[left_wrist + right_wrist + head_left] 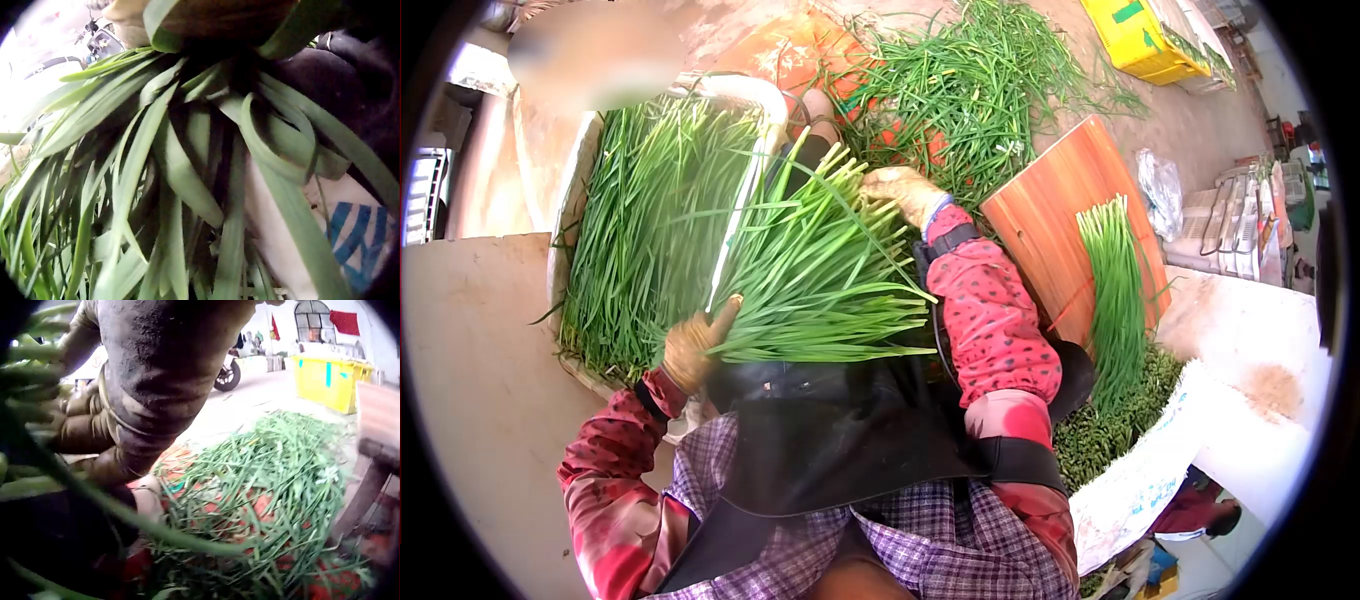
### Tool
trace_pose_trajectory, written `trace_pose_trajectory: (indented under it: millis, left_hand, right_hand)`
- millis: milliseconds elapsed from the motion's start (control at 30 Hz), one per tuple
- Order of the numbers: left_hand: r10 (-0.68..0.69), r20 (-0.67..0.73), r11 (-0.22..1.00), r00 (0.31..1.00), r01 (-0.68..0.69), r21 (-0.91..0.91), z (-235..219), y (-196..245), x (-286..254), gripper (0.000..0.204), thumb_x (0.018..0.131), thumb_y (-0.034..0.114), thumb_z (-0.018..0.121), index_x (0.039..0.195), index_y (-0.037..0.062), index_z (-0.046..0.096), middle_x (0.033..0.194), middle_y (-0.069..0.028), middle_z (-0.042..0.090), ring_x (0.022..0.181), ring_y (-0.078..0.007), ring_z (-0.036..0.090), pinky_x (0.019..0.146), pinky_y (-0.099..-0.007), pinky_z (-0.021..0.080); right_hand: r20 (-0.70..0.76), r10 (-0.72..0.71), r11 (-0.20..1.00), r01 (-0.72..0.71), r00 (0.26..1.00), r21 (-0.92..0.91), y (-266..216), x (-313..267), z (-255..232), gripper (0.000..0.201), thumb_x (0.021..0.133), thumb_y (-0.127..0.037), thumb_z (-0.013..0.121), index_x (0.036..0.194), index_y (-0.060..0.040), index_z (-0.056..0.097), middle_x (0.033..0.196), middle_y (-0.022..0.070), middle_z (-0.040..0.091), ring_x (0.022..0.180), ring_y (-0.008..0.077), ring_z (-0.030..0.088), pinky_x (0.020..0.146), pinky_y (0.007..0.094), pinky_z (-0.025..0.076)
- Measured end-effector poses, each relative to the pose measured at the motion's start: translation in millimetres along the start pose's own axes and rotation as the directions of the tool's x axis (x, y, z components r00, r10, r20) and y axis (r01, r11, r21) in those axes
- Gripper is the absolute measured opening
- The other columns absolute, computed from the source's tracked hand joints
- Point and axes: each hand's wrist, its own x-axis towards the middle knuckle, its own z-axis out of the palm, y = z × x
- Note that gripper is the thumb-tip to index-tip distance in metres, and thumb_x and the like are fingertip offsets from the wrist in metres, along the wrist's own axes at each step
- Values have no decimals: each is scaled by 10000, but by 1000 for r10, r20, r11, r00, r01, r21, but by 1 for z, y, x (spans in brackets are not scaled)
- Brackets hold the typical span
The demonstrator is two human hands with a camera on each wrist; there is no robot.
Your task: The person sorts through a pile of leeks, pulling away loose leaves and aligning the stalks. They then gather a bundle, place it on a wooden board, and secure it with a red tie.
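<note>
A large bunch of long green leafy stalks [820, 270] lies across the lap, over a black apron [830, 430]. The gloved left hand [692, 348] grips its leaf end, the thumb up along the leaves; in the left wrist view leaves [169, 162] hang below the glove [219, 19]. At the pale cut ends the gloved right hand [903, 192] has its fingers curled on the stalks. The right wrist view has this glove [144, 387] with bent fingers against the stalk ends [31, 375].
A white crate [772, 100] packed with similar stalks stands at the left. Loose stalks [990, 90] cover the floor ahead. To the right, a smaller bunch [1114, 290] lies on a wooden board [1045, 215], near a white sack [1140, 490]. A yellow crate [1135, 38] stands far back.
</note>
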Motion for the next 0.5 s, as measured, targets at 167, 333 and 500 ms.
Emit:
trace_pose_trajectory:
  millis: [167,333,500]
  left_hand:
    - [-13,17,1000,1000,13,-16,1,-1,-1,704,851,212,620,1486,266,320,757,-177,520,594,-356,586,485,-458,460]
    - [-36,13,998,999,37,-48,-7,5,3,708,823,134,614,1469,266,356,772,-191,532,601,-370,587,506,-466,469]
    - [-44,8,998,999,44,-33,-14,9,1,717,812,100,592,1465,286,359,770,-186,536,605,-374,595,514,-468,474]
  right_hand:
    - [-242,29,922,68,970,382,19,-5,-31,240,904,-205,663,1048,-16,696,906,39,689,729,114,606,745,286,526]
    - [-252,-533,811,404,808,-422,-42,-30,3,350,898,-377,658,1078,-81,706,1022,58,686,865,183,628,840,326,518]
    - [51,-719,86,161,693,-983,-52,-22,99,449,768,-560,678,966,-160,730,1229,69,617,1108,279,573,1003,454,388]
